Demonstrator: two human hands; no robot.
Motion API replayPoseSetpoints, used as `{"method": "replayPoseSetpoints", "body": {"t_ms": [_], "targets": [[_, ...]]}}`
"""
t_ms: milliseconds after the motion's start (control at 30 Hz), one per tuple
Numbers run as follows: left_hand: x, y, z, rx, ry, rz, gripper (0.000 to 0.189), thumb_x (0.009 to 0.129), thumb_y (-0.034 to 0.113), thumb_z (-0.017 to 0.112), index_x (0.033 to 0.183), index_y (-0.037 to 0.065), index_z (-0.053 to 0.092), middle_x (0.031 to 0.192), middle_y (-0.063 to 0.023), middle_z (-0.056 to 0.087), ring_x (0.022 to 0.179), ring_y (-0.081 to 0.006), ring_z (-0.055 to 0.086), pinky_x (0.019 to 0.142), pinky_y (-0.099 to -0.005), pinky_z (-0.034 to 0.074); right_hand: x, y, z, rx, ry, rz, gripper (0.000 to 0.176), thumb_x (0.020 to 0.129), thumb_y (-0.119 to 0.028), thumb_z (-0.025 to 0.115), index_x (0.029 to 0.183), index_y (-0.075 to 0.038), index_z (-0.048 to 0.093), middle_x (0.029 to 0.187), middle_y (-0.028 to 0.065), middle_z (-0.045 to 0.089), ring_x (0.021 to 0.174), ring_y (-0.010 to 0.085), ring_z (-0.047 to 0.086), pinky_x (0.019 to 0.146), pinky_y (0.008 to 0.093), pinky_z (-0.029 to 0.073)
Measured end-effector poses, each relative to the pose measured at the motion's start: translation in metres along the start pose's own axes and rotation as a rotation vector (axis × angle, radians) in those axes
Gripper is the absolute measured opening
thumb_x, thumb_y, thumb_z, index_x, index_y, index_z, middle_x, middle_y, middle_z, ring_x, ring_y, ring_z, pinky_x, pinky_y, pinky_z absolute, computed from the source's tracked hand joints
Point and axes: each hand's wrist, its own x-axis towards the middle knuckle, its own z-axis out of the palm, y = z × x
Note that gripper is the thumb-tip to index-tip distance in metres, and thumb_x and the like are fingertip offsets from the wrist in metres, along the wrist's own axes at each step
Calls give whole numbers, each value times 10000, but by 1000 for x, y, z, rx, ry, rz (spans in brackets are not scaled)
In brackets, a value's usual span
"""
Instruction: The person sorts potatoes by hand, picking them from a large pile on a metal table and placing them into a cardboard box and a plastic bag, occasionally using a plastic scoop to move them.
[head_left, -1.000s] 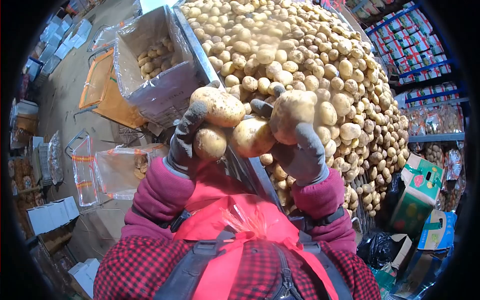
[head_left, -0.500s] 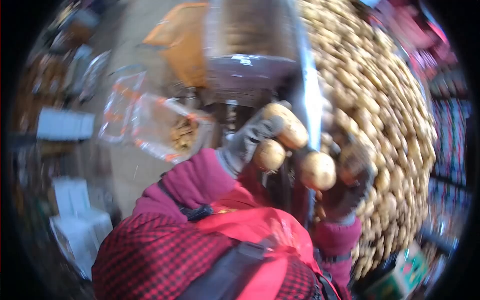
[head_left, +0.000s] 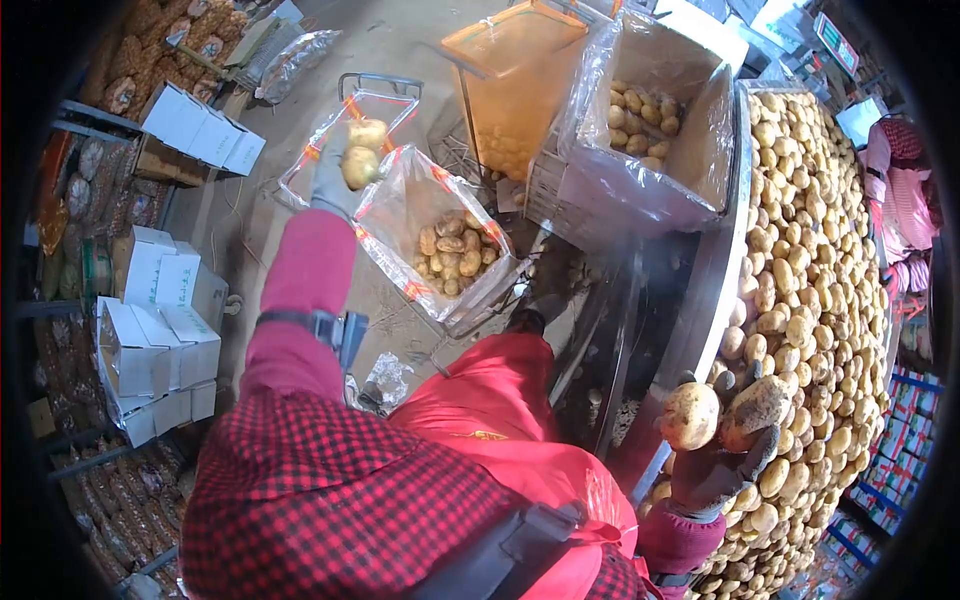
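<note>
My gloved left hand (head_left: 333, 180) reaches far out to the left, closed around two potatoes (head_left: 360, 167). It hangs over an open wire-framed container with a clear, red-edged liner (head_left: 388, 97). Right beside it stands a plastic-lined crate (head_left: 385, 250) with several potatoes (head_left: 450, 258) at its bottom. On the other side, my gloved right hand (head_left: 712, 475) is palm up at the sorting table's edge. Two potatoes lie in its grip, one pale and round (head_left: 690, 415), one with dirt on it (head_left: 757, 412). Behind it spreads a large heap of potatoes (head_left: 790, 300).
A taller lined crate (head_left: 640, 195) with potatoes inside stands ahead, next to an orange mesh container (head_left: 515, 90). White cartons (head_left: 160, 320) and filled net sacks (head_left: 125, 500) line the left. Another person (head_left: 905, 190) stands across the heap. The table's metal rim (head_left: 715, 290) runs alongside me.
My left hand has swung from beside the table out to the left with its potatoes. My right hand stays by the heap, still holding potatoes. The camera view has turned left.
</note>
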Motion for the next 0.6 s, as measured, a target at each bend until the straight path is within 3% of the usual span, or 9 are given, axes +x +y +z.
{"method": "replayPoseSetpoints", "body": {"t_ms": [67, 167, 300, 367, 433, 500, 533, 567, 600], "targets": [[14, -4, -24, -109, 309, -151, 436, 983, 395, 658, 1266, 64, 632, 1140, -86, 706, 979, -204, 706, 785, -367, 612, 4, 1, -16, 26, -106, 21, 774, 1017, -555, 446, 1587, -47, 326, 1576, 169, 440, 1352, 345, 542, 1149, 550, 426], [-14, -22, -38, -95, 226, -279, 400, 991, 352, 651, 1295, 94, 621, 1161, -79, 699, 1025, -208, 704, 807, -380, 617, 9, 7, -3, 60, -198, 57, 732, 1031, -523, 441, 1577, -44, 346, 1560, 175, 460, 1347, 352, 543, 1150, 556, 422], [-95, -32, 36, -261, -18, -285, 433, 1058, 366, 507, 1380, 90, 588, 1232, -92, 692, 1097, -208, 698, 859, -370, 617, 27, 17, 15, 48, -210, 131, 682, 1039, -508, 454, 1549, -57, 409, 1501, 171, 523, 1334, 355, 556, 1146, 564, 425], [-129, -76, 27, 654, -332, 158, 501, 1075, 403, 445, 1408, 47, 561, 1280, -105, 686, 1082, -216, 708, 869, -369, 611, 33, 18, 11, 79, -182, 206, 655, 1045, -495, 470, 1534, -61, 431, 1470, 162, 549, 1321, 355, 568, 1133, 565, 439], [-137, -84, 69, 413, -610, 223, 471, 1063, 372, 473, 1361, 28, 594, 1227, -108, 700, 1002, -221, 723, 814, -341, 615, 35, 20, 30, 29, -216, 171, 688, 1033, -523, 473, 1539, -60, 416, 1463, 173, 548, 1311, 383, 571, 1110, 578, 458], [-156, -42, 112, -284, -540, -662, 433, 1054, 344, 490, 1283, 13, 649, 1128, -106, 727, 937, -204, 724, 762, -310, 607, 33, 26, 46, 73, -142, 182, 734, 1016, -571, 465, 1546, -68, 392, 1466, 187, 536, 1299, 403, 573, 1087, 599, 473], [-137, -64, 105, -76, -776, -869, 415, 1041, 342, 521, 1221, 8, 688, 1038, -118, 740, 875, -188, 721, 721, -276, 590, 34, 25, 47, 112, -314, 228, 674, 1008, -549, 530, 1521, -120, 443, 1450, 136, 558, 1305, 364, 571, 1090, 603, 463], [-139, -124, 94, -63, -857, -869, 370, 1017, 314, 579, 1191, 11, 701, 963, -138, 742, 821, -214, 731, 725, -299, 606, 34, 24, 52, 160, -241, 192, 679, 1004, -557, 526, 1518, -121, 446, 1446, 144, 559, 1298, 372, 573, 1080, 610, 466], [-155, -121, 97, 66, -959, -461, 342, 989, 204, 633, 1263, 1, 655, 1058, -174, 731, 867, -241, 742, 755, -329, 623, 33, 26, 54, 201, -167, 172, 683, 1001, -566, 522, 1516, -123, 449, 1442, 152, 560, 1291, 380, 576, 1069, 617, 469]]}}
